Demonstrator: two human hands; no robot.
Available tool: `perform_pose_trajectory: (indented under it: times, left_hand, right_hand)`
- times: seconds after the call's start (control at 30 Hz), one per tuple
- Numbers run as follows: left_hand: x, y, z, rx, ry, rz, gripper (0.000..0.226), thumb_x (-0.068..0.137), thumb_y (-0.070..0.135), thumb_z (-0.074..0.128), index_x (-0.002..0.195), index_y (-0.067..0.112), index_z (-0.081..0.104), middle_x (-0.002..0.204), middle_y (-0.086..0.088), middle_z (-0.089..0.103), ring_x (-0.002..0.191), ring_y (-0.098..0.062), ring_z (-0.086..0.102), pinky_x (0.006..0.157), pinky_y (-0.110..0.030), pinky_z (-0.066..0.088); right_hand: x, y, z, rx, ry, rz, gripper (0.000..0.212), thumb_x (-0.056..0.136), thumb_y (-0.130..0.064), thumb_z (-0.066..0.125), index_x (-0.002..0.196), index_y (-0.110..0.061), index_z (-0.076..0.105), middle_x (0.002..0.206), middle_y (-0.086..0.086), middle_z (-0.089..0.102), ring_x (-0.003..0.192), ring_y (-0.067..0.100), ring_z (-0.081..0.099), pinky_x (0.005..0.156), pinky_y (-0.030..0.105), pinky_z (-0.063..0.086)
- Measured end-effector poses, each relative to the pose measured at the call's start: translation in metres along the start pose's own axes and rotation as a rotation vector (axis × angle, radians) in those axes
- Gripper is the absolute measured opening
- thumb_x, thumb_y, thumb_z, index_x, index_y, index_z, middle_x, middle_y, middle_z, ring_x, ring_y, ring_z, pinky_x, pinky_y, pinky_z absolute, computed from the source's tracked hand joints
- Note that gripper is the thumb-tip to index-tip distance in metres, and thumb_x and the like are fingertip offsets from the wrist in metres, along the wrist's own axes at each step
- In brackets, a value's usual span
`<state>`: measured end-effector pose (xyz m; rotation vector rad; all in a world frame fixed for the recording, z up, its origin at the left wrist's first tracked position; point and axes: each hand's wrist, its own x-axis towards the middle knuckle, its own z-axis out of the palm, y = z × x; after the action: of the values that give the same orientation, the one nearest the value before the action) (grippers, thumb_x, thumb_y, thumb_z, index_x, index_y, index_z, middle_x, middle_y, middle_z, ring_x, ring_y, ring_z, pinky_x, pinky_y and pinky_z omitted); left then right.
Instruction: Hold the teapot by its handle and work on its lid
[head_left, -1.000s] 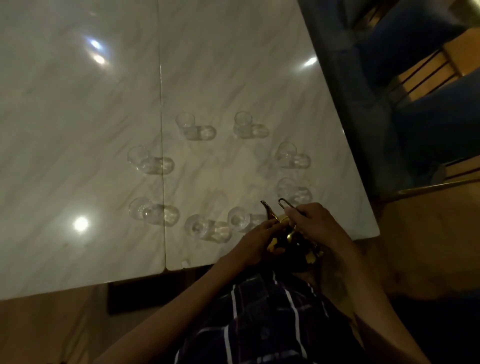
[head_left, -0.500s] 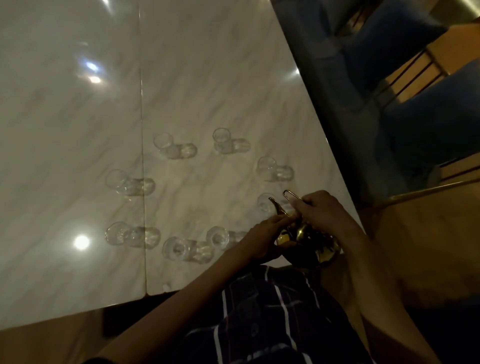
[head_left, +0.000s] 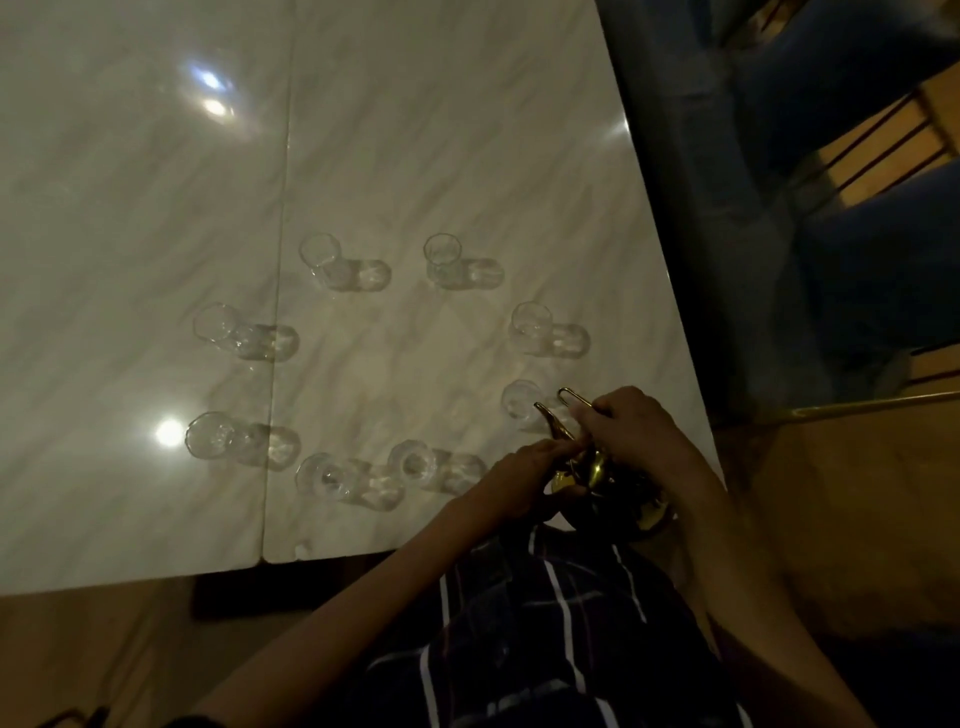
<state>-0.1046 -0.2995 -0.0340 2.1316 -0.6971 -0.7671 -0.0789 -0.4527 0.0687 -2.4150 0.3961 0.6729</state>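
A shiny gold teapot (head_left: 587, 470) sits at the near right edge of the white marble table (head_left: 363, 156), its thin spout pointing up and left. My right hand (head_left: 631, 428) grips the teapot's wire handle at the top. My left hand (head_left: 519, 475) rests against the pot's left side below the spout, fingers laid along it. Several small clear glasses stand in a ring on the table; the nearest glass (head_left: 519, 410) is just beyond the spout, and another glass (head_left: 415, 462) stands left of my left hand.
Blue upholstered chairs (head_left: 857, 270) stand along the table's right side. A seam (head_left: 278, 312) runs down the tabletop left of centre. The table's near edge (head_left: 156, 577) and the wooden floor lie below. Ceiling lights glare off the marble at the left.
The view has shifted slightly. Both hands stay on the teapot, which has crept a little toward the nearest glass on the right of the ring.
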Motion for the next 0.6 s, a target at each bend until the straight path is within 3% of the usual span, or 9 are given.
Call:
perform_pose_trajectory:
  times: [0.2, 0.5, 0.6]
  left_hand:
    - [0.004, 0.000, 0.001, -0.033, 0.038, 0.005, 0.063, 0.093, 0.037, 0.062, 0.149, 0.033, 0.034, 0.142, -0.006, 0.051, 0.120, -0.021, 0.058, 0.093, -0.043, 0.053]
    - [0.009, -0.001, 0.001, -0.028, 0.021, -0.028, 0.064, 0.094, 0.039, 0.061, 0.151, 0.033, 0.032, 0.146, -0.005, 0.048, 0.124, -0.022, 0.056, 0.094, -0.037, 0.050]
    - [0.010, -0.002, 0.001, -0.027, 0.012, -0.026, 0.064, 0.094, 0.040, 0.061, 0.150, 0.033, 0.032, 0.146, -0.005, 0.048, 0.123, -0.022, 0.057, 0.095, -0.041, 0.051]
  right_hand:
    - [0.011, 0.003, -0.001, -0.025, -0.017, -0.024, 0.050, 0.095, -0.046, 0.053, 0.076, -0.003, 0.072, 0.074, 0.016, 0.070, 0.063, 0.021, 0.061, 0.058, 0.028, 0.043]
    - [0.016, 0.003, -0.002, -0.033, -0.037, -0.014, 0.054, 0.095, -0.046, 0.052, 0.077, 0.001, 0.070, 0.061, 0.007, 0.059, 0.057, 0.017, 0.054, 0.055, 0.027, 0.039]
    - [0.016, 0.004, -0.003, -0.041, -0.037, -0.012, 0.054, 0.095, -0.047, 0.051, 0.074, -0.001, 0.069, 0.061, 0.006, 0.059, 0.057, 0.017, 0.054, 0.054, 0.026, 0.038]
